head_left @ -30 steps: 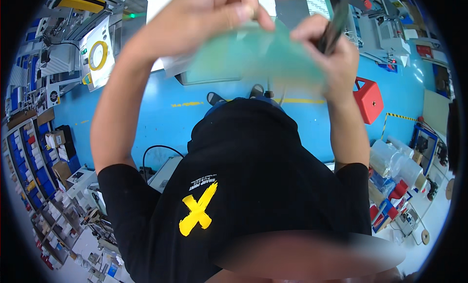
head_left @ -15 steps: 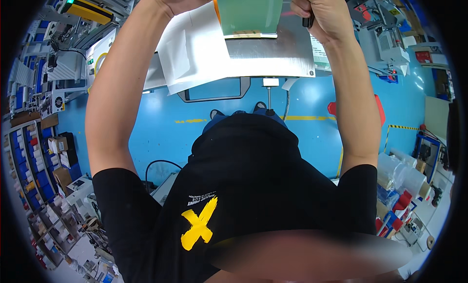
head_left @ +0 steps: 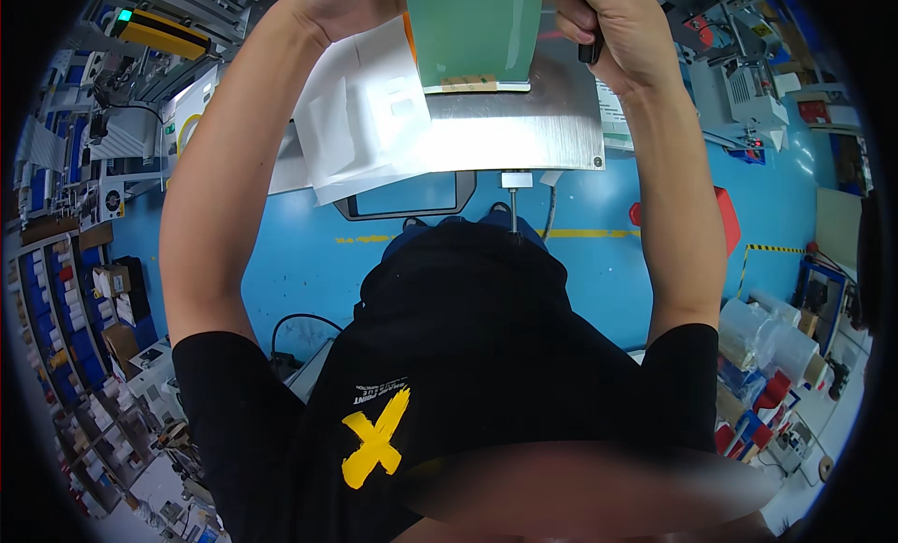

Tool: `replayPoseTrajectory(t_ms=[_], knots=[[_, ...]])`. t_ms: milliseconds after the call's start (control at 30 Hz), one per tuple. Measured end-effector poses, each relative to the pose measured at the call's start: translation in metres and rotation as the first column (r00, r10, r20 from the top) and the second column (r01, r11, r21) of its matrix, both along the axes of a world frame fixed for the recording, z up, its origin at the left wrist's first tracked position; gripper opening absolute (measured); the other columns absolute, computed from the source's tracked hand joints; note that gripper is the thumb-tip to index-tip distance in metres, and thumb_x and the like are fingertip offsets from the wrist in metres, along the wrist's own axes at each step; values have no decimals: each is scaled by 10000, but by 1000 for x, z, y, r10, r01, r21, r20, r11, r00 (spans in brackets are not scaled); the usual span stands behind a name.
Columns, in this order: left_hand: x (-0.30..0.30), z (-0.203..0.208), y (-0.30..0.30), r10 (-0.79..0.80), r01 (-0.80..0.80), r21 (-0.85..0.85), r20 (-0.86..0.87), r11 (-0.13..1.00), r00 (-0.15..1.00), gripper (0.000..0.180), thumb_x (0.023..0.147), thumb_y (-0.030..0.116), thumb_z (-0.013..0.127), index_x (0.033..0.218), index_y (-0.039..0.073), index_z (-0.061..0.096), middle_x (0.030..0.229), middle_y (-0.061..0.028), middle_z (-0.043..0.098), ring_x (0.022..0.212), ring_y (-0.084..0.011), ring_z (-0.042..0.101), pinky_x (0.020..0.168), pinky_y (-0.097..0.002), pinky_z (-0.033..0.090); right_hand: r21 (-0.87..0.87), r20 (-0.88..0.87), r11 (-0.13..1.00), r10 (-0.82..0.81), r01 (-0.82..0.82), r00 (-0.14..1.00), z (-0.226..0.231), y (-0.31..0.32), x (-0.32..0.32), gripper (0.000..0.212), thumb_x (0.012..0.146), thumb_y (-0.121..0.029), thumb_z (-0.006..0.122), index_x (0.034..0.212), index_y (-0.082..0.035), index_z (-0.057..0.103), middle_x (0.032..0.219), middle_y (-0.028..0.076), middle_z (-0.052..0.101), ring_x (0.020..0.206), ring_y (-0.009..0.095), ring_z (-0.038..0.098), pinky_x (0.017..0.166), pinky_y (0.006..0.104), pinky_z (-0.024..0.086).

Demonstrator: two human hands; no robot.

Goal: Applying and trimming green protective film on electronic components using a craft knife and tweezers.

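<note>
Over the table [head_left: 524, 141]: green sheet [head_left: 472, 38]
Left hand [head_left: 354, 8]: just left of sheet, grip cannot be told
Right hand [head_left: 617, 30]: curled round black tool [head_left: 588, 52], just right of sheet

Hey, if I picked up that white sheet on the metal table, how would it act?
The white sheet is probably floppy, since its surface looks rippled. It's likely light for its size, as it looks thin. Pushed toward the person, it might droop or slip off, because its near edge overhangs the metal table.
</note>
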State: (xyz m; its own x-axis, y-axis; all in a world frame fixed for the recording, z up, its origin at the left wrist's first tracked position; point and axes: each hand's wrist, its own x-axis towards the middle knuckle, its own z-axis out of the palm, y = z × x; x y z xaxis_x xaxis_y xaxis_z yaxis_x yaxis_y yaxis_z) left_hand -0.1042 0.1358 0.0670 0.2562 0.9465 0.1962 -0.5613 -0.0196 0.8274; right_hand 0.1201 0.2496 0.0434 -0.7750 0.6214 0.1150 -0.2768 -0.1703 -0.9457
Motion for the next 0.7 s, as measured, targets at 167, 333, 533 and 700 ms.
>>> replayPoseTrajectory(t_ms=[167,333,533,700], knots=[[3,5,-2,205,-232,-185,-154,955,967,304,904,104,621,1177,-24,660,1146,-104,698,1043,-211,658,958,-366,493,60,-68,997,56,-52,996,-12,13,-2,142,969,-118,629,847,-46,629,648,-22,477,580,69,445,525,231,355],[-2,-1,0,195,-218,-185,-138,958,971,301,908,106,621,1176,-23,661,1144,-107,701,1035,-212,664,953,-371,501,-94,112,995,-31,41,993,39,-23,-2,122,902,-159,720,917,-90,621,701,-69,523,506,18,415,432,181,313],[6,6,-4,218,-248,-196,-163,949,962,308,917,121,615,1193,-8,660,1168,-99,694,1058,-220,658,959,-372,499,-105,109,992,-54,66,993,37,-22,3,129,893,-158,731,916,-78,632,683,-68,522,503,19,423,427,187,317],[-10,0,-17,182,-211,-122,-212,970,960,235,940,146,599,1133,14,617,1188,-108,675,1073,-202,639,969,-365,486,-84,138,987,-123,135,983,44,-35,10,123,891,-141,731,910,-78,628,644,-70,500,482,27,415,432,191,311]])
